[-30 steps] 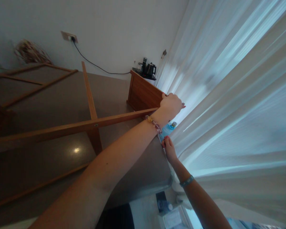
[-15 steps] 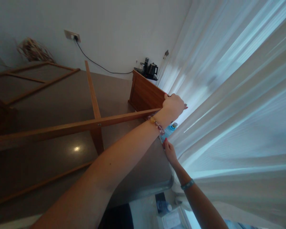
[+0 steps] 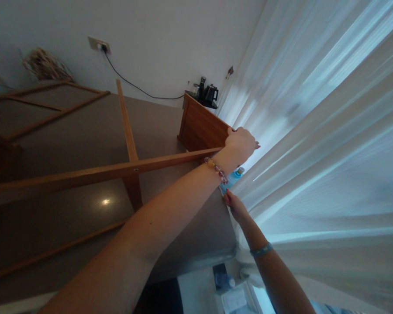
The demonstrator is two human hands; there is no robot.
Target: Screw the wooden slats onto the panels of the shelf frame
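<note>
My left hand (image 3: 240, 141), with a beaded bracelet at the wrist, curls around the far end of a long wooden bar. That bar belongs to a wooden frame (image 3: 173, 161) with a crosspiece, lying over the grey-brown tabletop (image 3: 199, 231). My forearm hides part of the frame, and the fingertips are mostly out of sight. Lower down, my right hand (image 3: 235, 204) is closed at the table's edge, thumb and fingers pressed together; what they pinch is too small to make out. Just above it, a bottle with blue showing (image 3: 237, 173) is partly covered by my left wrist.
A wooden box-like cabinet (image 3: 203, 124) carries a black kettle (image 3: 211, 93). From there a black cord runs to a wall socket (image 3: 99, 45). White curtains (image 3: 301, 144) hang close on the right. Another wooden frame (image 3: 65, 115) and a bundle of dry strands (image 3: 46, 65) lie at left.
Both hands keep their places, the right one shifting very slightly. The view has moved a little; the wooden frame looks much the same.
</note>
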